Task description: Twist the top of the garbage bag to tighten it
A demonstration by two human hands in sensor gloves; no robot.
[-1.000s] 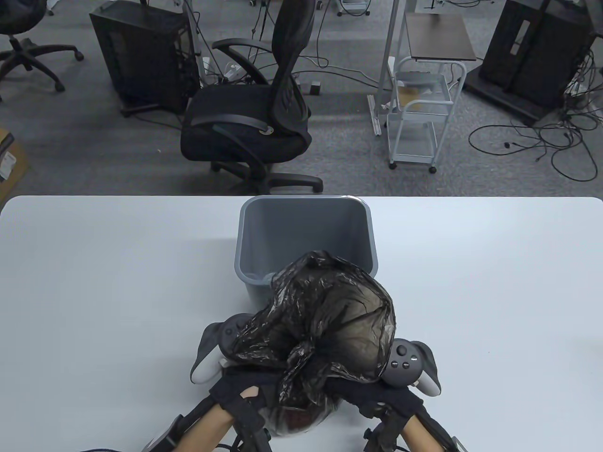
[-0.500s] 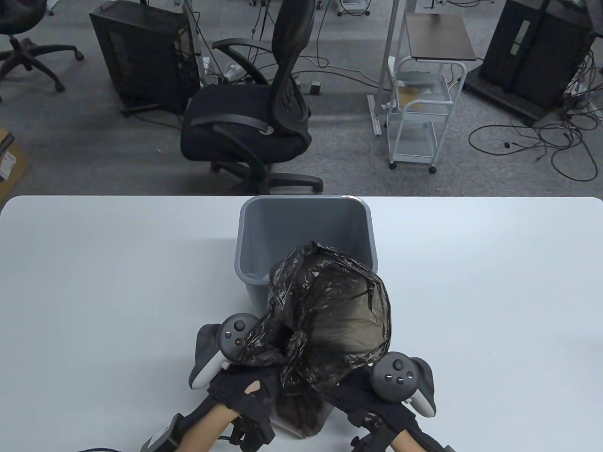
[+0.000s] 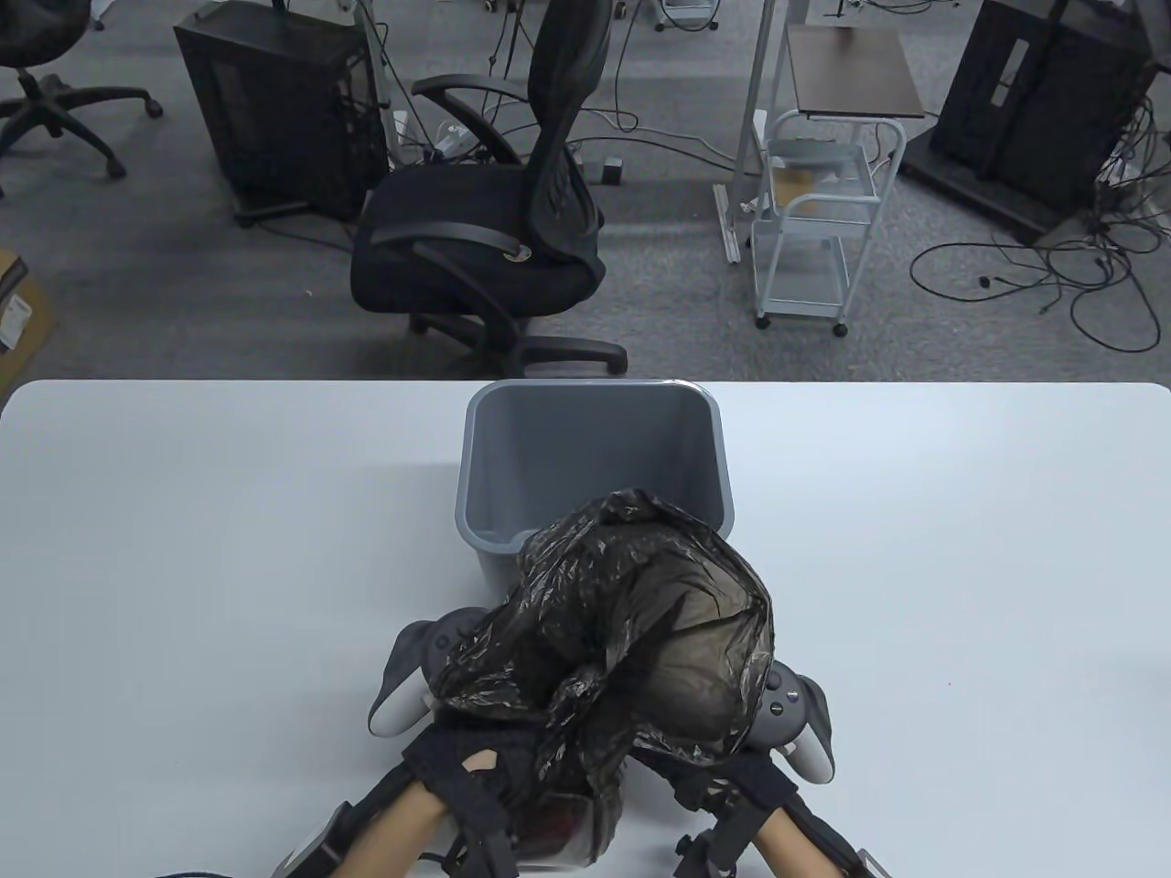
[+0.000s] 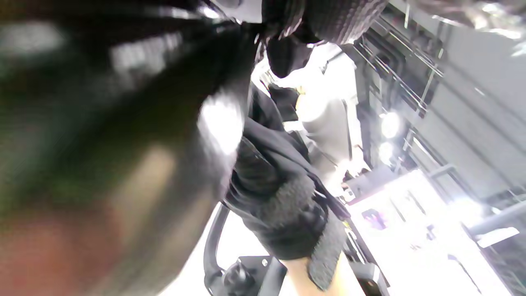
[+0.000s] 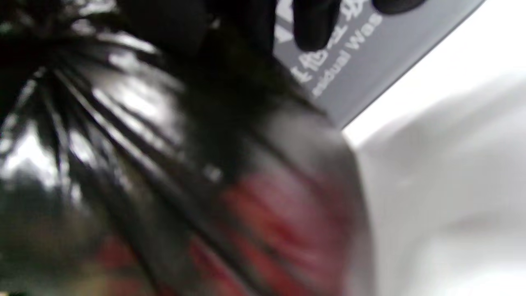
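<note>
A: On the left we've got our left hand [image 3: 467, 764] under the loose black plastic of the garbage bag [image 3: 631, 622], low on the desk [image 3: 183, 549] near the front edge. It seems to be gripping the gathered neck, though the film hides the fingers, so we can't tell for sure.

B: Centre now: the bag's ballooned top flops toward the grey bin [image 3: 585, 457] just behind it. Something red shows through the plastic in the right wrist view, so it's loaded.

A: And that's our worry. Thin film, a full load; if we wring too hard, it could stretch and tear at the neck.

B: Or the puffed top traps air and the twist springs back when we ease off.

A: Over to the right: our right hand [image 3: 732, 777] is tucked under the bag too, fingers [image 5: 312, 24] curled over the plastic, seemingly gripping it.

B: If either hand slips, we reckon the neck unwinds.
</note>
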